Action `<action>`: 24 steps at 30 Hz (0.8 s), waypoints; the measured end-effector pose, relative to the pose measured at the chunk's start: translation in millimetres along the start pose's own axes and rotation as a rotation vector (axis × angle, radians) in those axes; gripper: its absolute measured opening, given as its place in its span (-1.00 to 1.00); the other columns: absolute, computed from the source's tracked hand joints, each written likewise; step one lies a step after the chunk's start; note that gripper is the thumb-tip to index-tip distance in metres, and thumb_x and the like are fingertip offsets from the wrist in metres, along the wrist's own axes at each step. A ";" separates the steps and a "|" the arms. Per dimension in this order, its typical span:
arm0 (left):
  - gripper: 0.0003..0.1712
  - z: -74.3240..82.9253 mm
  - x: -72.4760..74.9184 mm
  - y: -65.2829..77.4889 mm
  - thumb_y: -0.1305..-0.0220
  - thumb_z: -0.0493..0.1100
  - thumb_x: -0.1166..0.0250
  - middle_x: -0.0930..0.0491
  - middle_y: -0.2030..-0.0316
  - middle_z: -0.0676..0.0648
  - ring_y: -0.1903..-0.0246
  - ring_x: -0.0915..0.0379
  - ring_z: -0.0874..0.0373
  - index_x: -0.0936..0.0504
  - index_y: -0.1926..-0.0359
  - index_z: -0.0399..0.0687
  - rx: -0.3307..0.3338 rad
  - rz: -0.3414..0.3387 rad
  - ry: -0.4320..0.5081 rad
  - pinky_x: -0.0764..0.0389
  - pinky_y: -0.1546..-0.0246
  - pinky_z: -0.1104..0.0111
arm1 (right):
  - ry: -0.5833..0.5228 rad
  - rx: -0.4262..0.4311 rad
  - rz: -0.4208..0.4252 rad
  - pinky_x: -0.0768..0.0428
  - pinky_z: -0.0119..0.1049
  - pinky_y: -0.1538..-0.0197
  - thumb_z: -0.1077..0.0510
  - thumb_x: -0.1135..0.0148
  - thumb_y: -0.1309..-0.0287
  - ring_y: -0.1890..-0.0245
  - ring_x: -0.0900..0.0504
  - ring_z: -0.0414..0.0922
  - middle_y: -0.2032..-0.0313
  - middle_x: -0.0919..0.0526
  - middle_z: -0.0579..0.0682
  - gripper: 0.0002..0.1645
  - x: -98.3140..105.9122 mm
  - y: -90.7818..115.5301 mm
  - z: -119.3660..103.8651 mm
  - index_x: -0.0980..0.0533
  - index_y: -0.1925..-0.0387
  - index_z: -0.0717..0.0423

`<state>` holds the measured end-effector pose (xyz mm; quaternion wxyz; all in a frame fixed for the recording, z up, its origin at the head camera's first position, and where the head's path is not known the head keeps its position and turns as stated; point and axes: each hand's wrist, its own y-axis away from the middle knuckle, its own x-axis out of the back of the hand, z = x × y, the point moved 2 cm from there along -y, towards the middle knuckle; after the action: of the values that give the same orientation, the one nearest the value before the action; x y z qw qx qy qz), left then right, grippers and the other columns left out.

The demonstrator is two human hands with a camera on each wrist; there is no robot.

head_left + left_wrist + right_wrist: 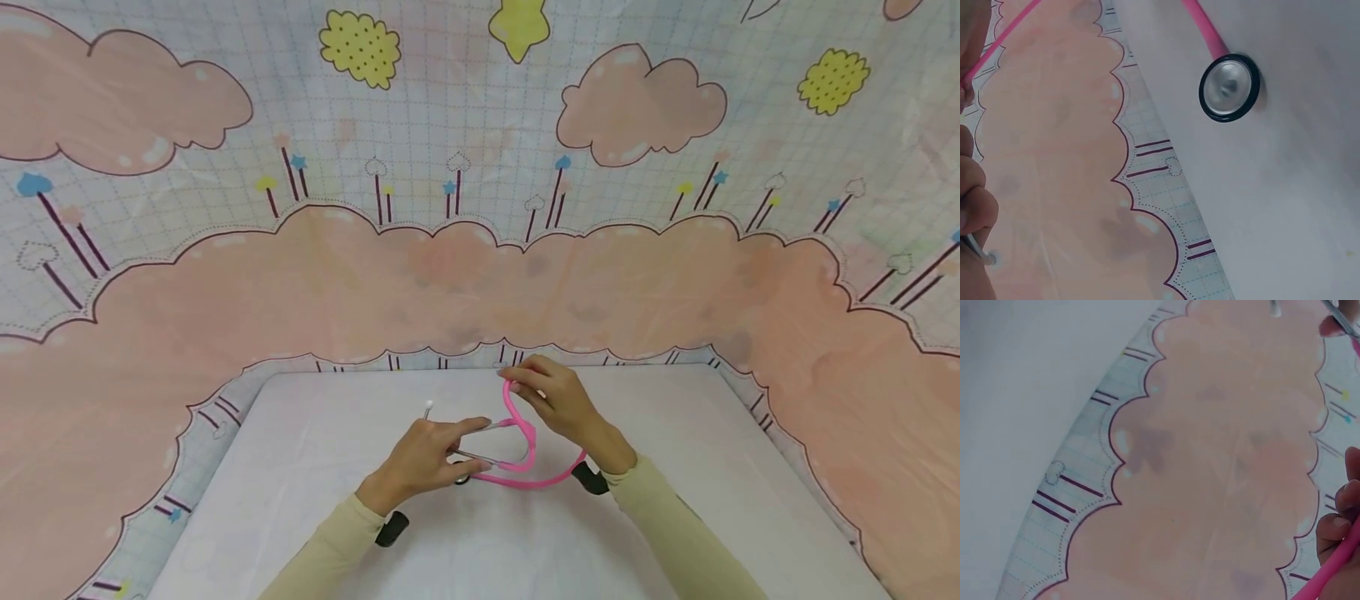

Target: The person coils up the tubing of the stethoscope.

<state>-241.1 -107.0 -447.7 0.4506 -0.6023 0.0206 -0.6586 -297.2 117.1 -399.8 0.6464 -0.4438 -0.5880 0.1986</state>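
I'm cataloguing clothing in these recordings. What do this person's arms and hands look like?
The left sleeve and right sleeve are long, plain and pale yellowish-beige, reaching to the wrists. The left hand and right hand are ungloved. A small black piece shows beside the left sleeve, a second black piece beside the right.

Looks like a screened-off tabletop corner, closed in by a printed sheet [480,292] across the top and along both sides of the head view. Dotted with pink clouds [112,100] at upper left and right of upper centre (nursery-like in pattern), above a plain white tabletop [300,417] at lower centre. Impossible to tell whether home, studio or shop.
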 end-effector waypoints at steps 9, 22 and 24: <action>-0.35 2.0 -1.3 -6.0 -0.20 0.31 -0.30 -0.50 0.68 0.15 0.68 -0.16 0.46 -0.66 -0.06 -0.10 -0.081 0.143 0.004 -0.21 0.59 0.73 | -0.098 -0.093 -0.137 -0.45 -0.51 0.42 -0.18 0.11 -0.43 0.48 -0.47 -0.26 0.36 -0.58 -0.06 -0.43 -13.9 1.7 -1.7 -0.67 0.09 0.11; -0.37 2.0 0.2 -7.1 -0.18 0.31 -0.29 -0.38 0.74 0.13 0.69 -0.12 0.45 -0.64 0.04 -0.14 -0.088 0.284 -0.035 -0.23 0.61 0.69 | -0.184 -0.212 -0.208 -0.61 -0.42 0.23 -0.02 -0.08 -0.42 0.36 -0.61 -0.19 0.31 -0.69 -0.06 -0.66 -29.5 13.5 -6.7 -0.65 0.08 0.09; -0.40 1.4 0.0 -7.1 -0.15 0.27 -0.34 -0.38 0.74 0.11 0.69 -0.12 0.45 -0.63 0.03 -0.11 -0.081 0.297 -0.039 -0.23 0.61 0.68 | -0.218 -0.221 -0.188 -0.61 -0.41 0.21 0.07 -0.13 -0.39 0.32 -0.64 -0.17 0.28 -0.71 -0.02 -0.73 -32.9 16.4 -6.6 -0.65 0.09 0.12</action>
<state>-244.0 -102.1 -443.2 0.5186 -0.6229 0.1273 -0.5717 -294.3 97.9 -431.8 0.5418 -0.4310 -0.7118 0.1182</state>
